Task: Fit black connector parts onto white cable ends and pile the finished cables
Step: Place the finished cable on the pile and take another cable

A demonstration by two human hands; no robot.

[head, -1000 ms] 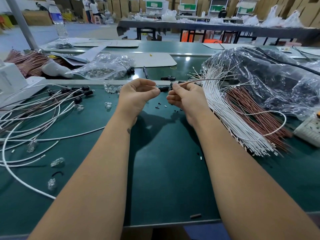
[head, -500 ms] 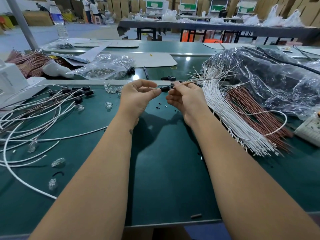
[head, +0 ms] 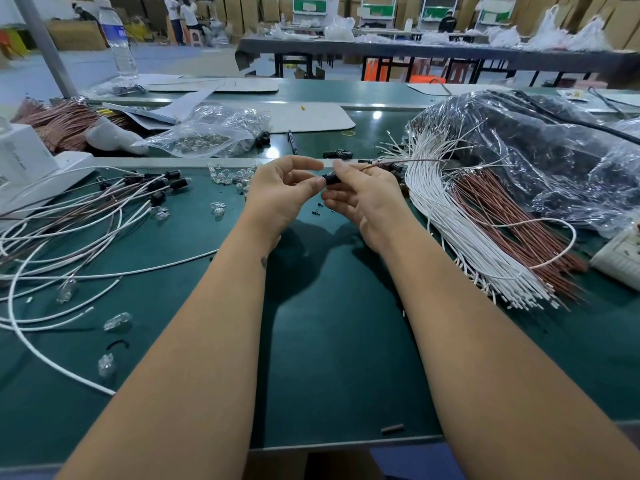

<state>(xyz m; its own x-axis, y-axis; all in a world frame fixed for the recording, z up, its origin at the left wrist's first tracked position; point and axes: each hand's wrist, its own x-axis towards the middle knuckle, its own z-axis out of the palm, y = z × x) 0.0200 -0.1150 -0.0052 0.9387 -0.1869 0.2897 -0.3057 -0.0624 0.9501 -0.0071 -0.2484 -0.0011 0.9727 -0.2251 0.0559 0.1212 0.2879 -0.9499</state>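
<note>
Over the middle of the green table [head: 329,358], both hands are up and working close together. Right hand [head: 367,199] pinches a small black connector part [head: 331,178] between thumb and curled fingers. A thin brownish wire [head: 408,162] runs from that hand off to the right, toward the bundle. Left hand [head: 280,192] sits just beside the part, thumb and forefinger curled in at its left end; looks like fingertip contact, but can't tell if it actually pinches anything there.

Right of the hands: bundle of white cables [head: 460,244] fanned out on the table, reddish-brown wires [head: 512,220] alongside it. One white cable loops out past the bundle to the right. Clear plastic bag [head: 540,150] lies behind both.

Left side: loose pile of finished cables [head: 69,237], white leads with black connectors [head: 166,183] at their far ends. Small clear plastic pieces [head: 225,175] scattered just left of the left hand, more nearer the front edge. A few tiny black bits on the table under the hands.

Far left: white box-like device [head: 31,168]. Behind it another clear bag of parts [head: 211,133] and a water bottle [head: 119,43].
</note>
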